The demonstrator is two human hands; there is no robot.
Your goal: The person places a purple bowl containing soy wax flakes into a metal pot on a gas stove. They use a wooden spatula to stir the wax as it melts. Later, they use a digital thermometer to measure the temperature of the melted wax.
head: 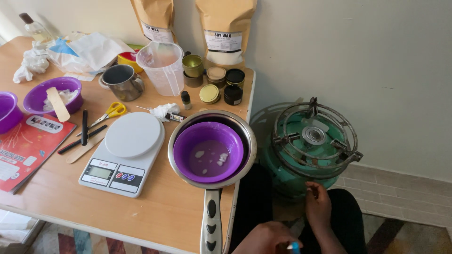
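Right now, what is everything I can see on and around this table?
Saucepan: one, steel, at the table's front edge, purple bowl inside.
Kitchen scale: one, white, left of the pan.
Purple bowls: two more, far left; one holds a wooden stick.
Scissors: one, yellow handles, behind the scale.
Measuring jug: one, clear plastic, at the back.
Metal mug: one, beside the jug.
Small tins: several, gold and black, back right.
Paper pouches: two, brown, against the wall.
Gas burner: one, green cylinder, on the floor.
Notebook: one, red, left edge.
Left hand: holds something small and blue.
Right hand: by the burner.
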